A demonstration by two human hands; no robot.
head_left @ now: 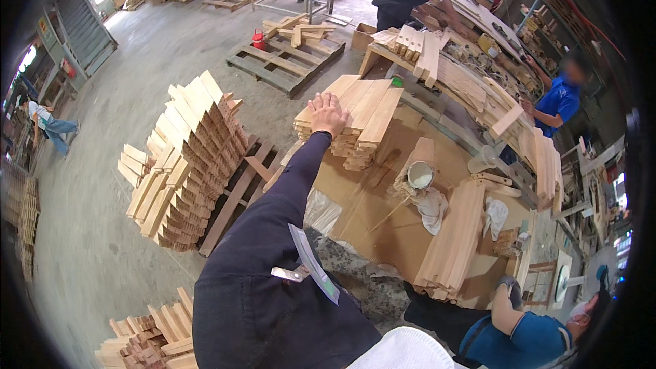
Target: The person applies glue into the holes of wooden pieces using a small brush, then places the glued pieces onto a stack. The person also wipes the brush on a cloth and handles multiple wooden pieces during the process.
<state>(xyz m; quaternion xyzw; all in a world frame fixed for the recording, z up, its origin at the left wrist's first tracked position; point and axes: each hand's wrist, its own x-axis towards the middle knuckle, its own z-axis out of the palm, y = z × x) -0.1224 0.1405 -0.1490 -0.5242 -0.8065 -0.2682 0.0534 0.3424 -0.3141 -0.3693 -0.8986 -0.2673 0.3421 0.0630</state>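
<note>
My left hand (329, 116) rests palm down on top of a stack of pale wooden boards (372, 106). Its fingers are spread a little and grip nothing. The stack sits at the far end of a work table covered with brown board (355, 201), and some board ends show holes or slots. A dark sleeve covers my left arm. My right hand is out of the picture. Nearer on the same table stand a pot of whitish stuff (420, 175) with a crumpled white cloth (432, 208) beside it, and a second pile of long boards (451, 239).
Left of me, a tall stack of wooden pieces (195, 150) stands by a pallet (232, 198). Another pallet (290, 65) holds loose boards and a red container (258, 39). A gloved co-worker (512, 335) is at lower right; others work at a cluttered bench (471, 89).
</note>
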